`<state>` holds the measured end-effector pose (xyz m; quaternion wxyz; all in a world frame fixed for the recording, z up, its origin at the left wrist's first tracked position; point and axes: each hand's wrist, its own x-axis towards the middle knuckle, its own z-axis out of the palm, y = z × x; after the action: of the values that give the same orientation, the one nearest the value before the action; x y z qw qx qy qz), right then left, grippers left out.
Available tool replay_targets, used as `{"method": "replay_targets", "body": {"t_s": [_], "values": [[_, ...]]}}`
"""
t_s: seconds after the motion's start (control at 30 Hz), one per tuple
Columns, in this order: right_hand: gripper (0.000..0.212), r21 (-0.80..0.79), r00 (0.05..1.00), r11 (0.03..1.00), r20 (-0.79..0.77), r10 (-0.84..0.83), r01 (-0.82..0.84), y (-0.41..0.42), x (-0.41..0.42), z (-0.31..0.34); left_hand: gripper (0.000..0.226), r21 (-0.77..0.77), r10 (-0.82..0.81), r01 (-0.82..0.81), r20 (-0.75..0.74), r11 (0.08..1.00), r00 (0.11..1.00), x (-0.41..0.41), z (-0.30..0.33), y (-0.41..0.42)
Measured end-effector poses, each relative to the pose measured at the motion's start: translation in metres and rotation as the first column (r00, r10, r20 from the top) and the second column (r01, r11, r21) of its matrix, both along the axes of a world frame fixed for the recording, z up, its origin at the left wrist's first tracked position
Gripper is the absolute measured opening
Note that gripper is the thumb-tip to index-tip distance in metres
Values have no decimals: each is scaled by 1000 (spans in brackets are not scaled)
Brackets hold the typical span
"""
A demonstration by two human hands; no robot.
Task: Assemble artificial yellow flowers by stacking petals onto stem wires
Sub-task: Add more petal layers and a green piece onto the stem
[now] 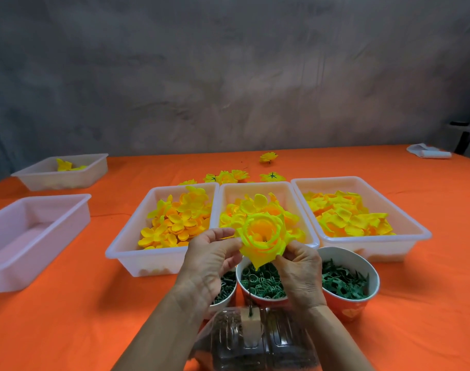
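A makeshift craft workbench for piecework flower assembly, set against a bare wall.

An orange cloth (68, 317) covers the table; three white trays (126, 250) heaped with sorted yellow petals (175, 223) stand side by side, with paper cups (362, 303) of green plastic parts just in front. Finished flower heads (228, 176) lie loose behind the trays, and the mottled grey wall (228, 76) carries no furnishing.

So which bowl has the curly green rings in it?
Find the three white trays of yellow petals on the orange table. In front of them stand three bowls; it is the middle bowl, under the flower being held. Its green pieces are round loops, unlike its neighbours' pieces.
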<state>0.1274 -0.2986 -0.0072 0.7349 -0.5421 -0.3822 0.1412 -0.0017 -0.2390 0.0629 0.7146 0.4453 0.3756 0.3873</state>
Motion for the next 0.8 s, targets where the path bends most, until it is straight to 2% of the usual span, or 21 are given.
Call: {"method": "replay_targets", "body": {"t_s": [0.1, 0.2, 0.33, 0.5, 0.67, 0.8], "values": [[8, -24, 1000, 1000, -3, 5, -5, 3, 3, 2, 21, -41, -53, 52, -11, 998, 999, 0, 0, 2], [11, -39, 1000, 999, 9, -17, 17, 5, 3, 4, 23, -28, -24, 24, -27, 999, 999, 1, 0, 4], [14, -44, 997, 998, 51, -49, 51, 5, 3, 2, 30, 93, 43, -34, -97, 995, 994, 4, -1, 6], [7, -58, 988, 997, 150, -44, 53, 4, 3, 1, 35, 237, 106, -67, -158, 969, 982, 3, -3, 7], [14, -30, 999, 999, 43, -33, 34, 5, 5, 3, 22, 120, 67, -55, -100, 991, 993, 6, -2, 7], [9, -12, 1000, 1000, 24, -20, 21, 3, 5, 4, 12, 31, 8, -5, -86, 999, 996, 7, -3, 7]]}}
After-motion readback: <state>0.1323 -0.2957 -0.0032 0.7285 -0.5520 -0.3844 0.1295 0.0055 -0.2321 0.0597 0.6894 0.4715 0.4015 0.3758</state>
